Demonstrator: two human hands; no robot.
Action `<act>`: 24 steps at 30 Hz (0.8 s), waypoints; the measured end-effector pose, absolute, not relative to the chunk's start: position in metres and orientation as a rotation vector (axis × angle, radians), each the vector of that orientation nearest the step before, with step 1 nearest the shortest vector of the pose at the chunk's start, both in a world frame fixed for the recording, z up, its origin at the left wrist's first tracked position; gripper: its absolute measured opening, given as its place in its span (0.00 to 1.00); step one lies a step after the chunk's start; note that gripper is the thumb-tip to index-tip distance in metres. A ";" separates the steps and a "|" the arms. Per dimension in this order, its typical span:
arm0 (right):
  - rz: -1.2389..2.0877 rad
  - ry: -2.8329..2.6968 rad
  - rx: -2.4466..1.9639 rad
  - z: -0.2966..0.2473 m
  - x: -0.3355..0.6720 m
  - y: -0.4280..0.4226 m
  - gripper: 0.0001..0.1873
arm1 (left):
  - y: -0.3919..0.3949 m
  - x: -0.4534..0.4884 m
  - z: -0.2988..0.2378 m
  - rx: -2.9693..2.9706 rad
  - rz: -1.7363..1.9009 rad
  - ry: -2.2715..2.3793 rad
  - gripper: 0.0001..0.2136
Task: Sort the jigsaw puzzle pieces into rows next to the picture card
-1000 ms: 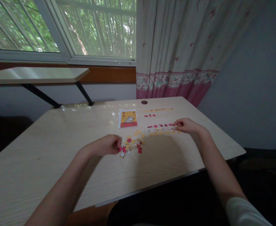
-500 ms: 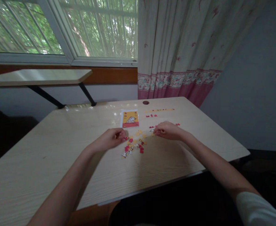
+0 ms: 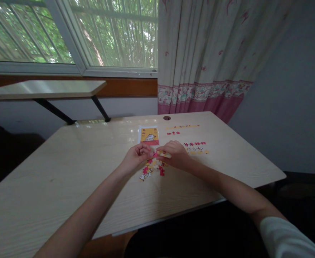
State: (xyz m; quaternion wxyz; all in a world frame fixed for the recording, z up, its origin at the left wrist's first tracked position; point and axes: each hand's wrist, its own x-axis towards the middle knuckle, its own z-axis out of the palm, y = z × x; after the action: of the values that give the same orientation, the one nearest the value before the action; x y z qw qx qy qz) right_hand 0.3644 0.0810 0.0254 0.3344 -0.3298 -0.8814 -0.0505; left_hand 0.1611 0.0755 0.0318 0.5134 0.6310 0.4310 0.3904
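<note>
My left hand (image 3: 138, 157) pinches a red puzzle piece (image 3: 155, 154) between thumb and fingertips, a little above the loose puzzle pieces. From the other side my right hand (image 3: 175, 154) closes its fingertips on the same piece. Under and in front of both hands lies a small heap of puzzle pieces (image 3: 145, 170), red, yellow and white, partly hidden by the fingers. Just behind the hands is a picture card (image 3: 148, 136) showing a white animal on yellow and red.
Sorted pieces lie in rows right of the card: a yellow row (image 3: 192, 126), a few red pieces (image 3: 173, 133), another red row (image 3: 197, 143), and white and yellow ones nearer me. A raised shelf (image 3: 44, 87) stands at the desk's back left.
My right hand has moved left from the rows to meet my left hand. My left hand has shifted right with the red piece, and both now meet over the heap.
</note>
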 end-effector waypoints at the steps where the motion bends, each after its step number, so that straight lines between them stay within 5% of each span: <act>1: -0.138 -2.294 -0.862 0.025 0.364 0.080 0.16 | 0.075 0.162 0.031 1.505 0.936 1.030 0.14; 10: -0.181 -2.211 -0.825 0.028 0.378 0.086 0.12 | 0.075 0.159 0.037 1.587 0.870 0.999 0.16; 17: -0.146 -1.935 -0.824 0.039 0.415 0.106 0.13 | 0.073 0.134 0.052 1.995 0.306 0.979 0.10; 24: -0.237 -1.960 -0.782 0.040 0.423 0.109 0.12 | 0.078 0.125 0.040 2.255 0.107 1.152 0.11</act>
State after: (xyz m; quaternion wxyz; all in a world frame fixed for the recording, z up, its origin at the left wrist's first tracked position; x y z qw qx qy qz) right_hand 0.4226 0.1090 0.0397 0.4872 -0.3215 -0.8061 -0.0975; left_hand 0.1253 0.0778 0.0396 0.2988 0.8490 0.4339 0.0404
